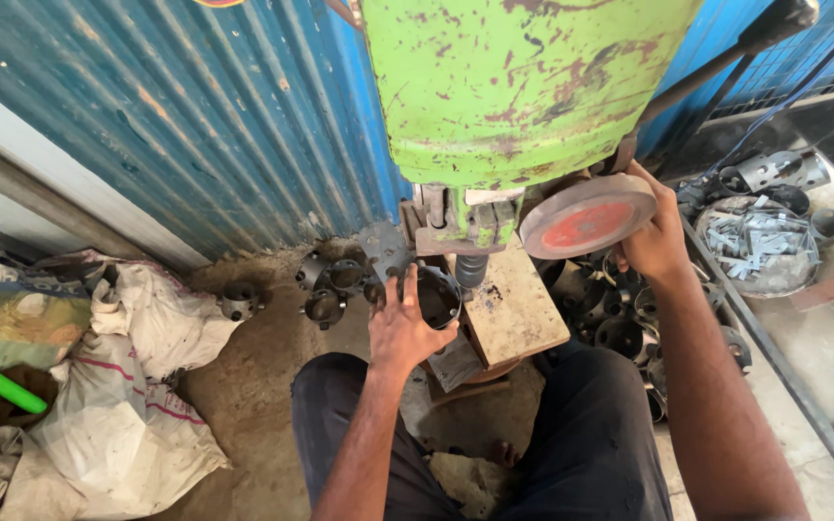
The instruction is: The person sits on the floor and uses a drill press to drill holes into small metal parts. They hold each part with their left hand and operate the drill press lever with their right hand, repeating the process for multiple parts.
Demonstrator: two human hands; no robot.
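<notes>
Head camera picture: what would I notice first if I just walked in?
The big green machine with chipped paint fills the top middle, set against a blue ribbed wall. The right hand grips its round wheel with a red middle, while the left hand holds a dark metal cup on the wooden block beneath. More metal cups sit on the floor nearby.

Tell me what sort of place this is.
Probably a small metalworking workshop, set up on the ground. A worn green press machine stands against a blue corrugated metal wall; piles of dark metal cups lie on the dirt floor, and the left hand holds one cup-shaped part under the press.
</notes>
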